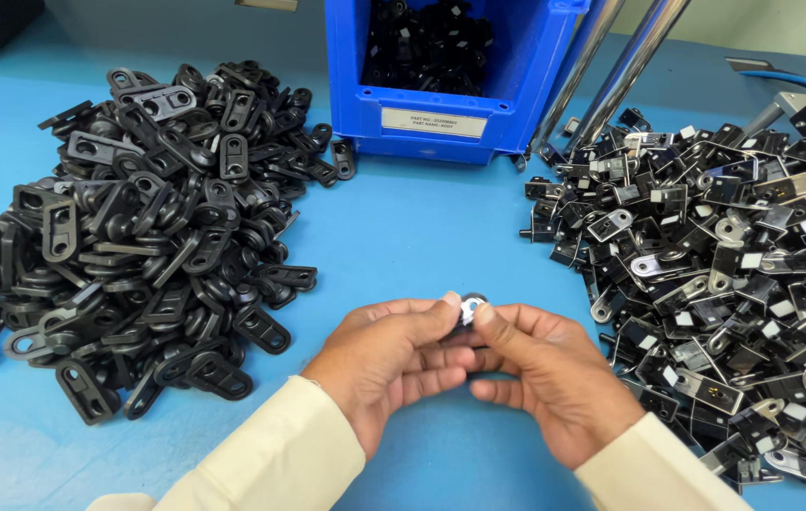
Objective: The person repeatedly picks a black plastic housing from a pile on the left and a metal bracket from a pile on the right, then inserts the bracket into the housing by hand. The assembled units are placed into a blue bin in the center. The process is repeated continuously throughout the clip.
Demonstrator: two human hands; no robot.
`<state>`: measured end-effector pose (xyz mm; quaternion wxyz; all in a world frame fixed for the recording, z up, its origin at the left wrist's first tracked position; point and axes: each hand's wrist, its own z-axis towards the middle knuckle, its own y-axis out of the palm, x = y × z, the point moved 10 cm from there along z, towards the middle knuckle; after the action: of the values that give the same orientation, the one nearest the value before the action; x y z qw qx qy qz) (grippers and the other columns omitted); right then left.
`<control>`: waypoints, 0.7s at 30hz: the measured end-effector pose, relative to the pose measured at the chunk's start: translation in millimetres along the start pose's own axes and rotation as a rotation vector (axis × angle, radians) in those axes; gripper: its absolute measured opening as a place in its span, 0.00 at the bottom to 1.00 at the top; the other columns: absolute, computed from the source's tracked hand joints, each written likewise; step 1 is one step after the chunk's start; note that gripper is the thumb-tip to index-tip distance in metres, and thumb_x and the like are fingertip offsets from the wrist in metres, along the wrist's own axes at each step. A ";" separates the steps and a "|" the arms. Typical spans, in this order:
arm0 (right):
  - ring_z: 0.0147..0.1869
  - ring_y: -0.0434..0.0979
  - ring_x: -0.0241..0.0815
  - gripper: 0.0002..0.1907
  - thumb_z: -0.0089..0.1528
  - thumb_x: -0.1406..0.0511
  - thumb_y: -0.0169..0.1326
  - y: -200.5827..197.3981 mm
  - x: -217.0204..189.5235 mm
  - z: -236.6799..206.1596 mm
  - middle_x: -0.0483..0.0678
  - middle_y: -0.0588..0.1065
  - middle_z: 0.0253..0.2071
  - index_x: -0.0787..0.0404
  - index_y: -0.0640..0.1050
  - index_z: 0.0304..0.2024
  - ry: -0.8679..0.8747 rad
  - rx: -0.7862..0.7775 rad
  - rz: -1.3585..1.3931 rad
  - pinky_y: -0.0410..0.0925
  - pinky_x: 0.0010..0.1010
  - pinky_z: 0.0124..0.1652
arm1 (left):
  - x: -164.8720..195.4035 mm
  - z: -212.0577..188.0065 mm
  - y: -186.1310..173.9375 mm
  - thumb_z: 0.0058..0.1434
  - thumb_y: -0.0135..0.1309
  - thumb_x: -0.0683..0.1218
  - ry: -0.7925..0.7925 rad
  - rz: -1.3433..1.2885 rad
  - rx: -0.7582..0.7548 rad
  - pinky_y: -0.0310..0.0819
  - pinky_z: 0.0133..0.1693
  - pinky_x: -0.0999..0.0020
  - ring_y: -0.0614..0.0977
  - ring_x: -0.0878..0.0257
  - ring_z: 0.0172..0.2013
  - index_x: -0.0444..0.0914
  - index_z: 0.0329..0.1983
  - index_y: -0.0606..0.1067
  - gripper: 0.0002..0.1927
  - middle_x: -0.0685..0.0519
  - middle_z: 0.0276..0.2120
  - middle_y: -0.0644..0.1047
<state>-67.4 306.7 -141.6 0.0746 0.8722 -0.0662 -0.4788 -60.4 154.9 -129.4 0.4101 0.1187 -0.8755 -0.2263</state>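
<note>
The left hand [394, 355] and the right hand [540, 374] met at 6 o'clock over the blue bench [403, 237]. Both grips were clenched on one small part [471, 308], pinched between the fingertips; it showed black with a pale face. It seemed the joining step was in hand. The black pile [138, 227] lay at 9 o'clock, the mixed pile [715, 274] at 3 o'clock, the blue bin [441, 104] at 12 o'clock. The next move would call for firm, well-aligned pressing.
</note>
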 end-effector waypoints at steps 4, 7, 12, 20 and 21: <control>0.37 0.79 0.39 0.10 0.62 0.64 0.60 -3.8 -2.8 5.3 0.50 0.80 0.33 0.67 0.80 0.36 -0.074 0.081 0.020 0.73 0.29 0.40 | 2.4 -2.4 0.2 0.58 0.60 0.46 0.053 0.045 0.102 0.81 0.42 0.70 0.83 0.65 0.34 0.33 0.44 0.81 0.14 0.51 0.33 0.83; 0.38 0.81 0.41 0.08 0.62 0.66 0.57 -4.4 -0.5 1.4 0.52 0.81 0.34 0.68 0.80 0.38 -0.048 0.189 0.045 0.74 0.31 0.42 | 9.5 -5.2 -1.0 0.56 0.64 0.45 0.143 0.158 0.266 0.79 0.40 0.70 0.81 0.65 0.32 0.36 0.45 0.80 0.15 0.51 0.34 0.84; 0.41 0.82 0.42 0.10 0.63 0.67 0.54 3.7 -0.4 -20.6 0.53 0.82 0.38 0.66 0.81 0.43 0.038 0.238 0.005 0.73 0.35 0.42 | 11.8 -6.8 -7.5 0.55 0.66 0.47 0.153 0.110 0.271 0.79 0.39 0.70 0.82 0.64 0.33 0.36 0.45 0.79 0.17 0.52 0.34 0.83; 0.45 0.81 0.42 0.15 0.67 0.64 0.51 1.0 -27.0 -13.9 0.51 0.81 0.44 0.62 0.79 0.53 0.002 0.168 -0.096 0.73 0.35 0.42 | -2.1 8.2 -7.6 0.59 0.61 0.53 -0.034 -0.149 0.063 0.81 0.44 0.70 0.81 0.65 0.38 0.37 0.43 0.78 0.16 0.53 0.35 0.79; 0.42 0.80 0.41 0.14 0.65 0.65 0.53 4.8 -29.3 -10.1 0.51 0.81 0.41 0.63 0.80 0.51 -0.036 0.114 -0.106 0.74 0.33 0.40 | -2.3 8.2 -5.3 0.59 0.60 0.53 -0.038 -0.126 0.045 0.80 0.44 0.69 0.81 0.65 0.38 0.37 0.43 0.78 0.16 0.53 0.36 0.80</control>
<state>-74.7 308.1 -111.2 -0.0018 0.8687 -0.0485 -0.4930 -65.2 153.7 -138.2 0.3757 0.1782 -0.8787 -0.2343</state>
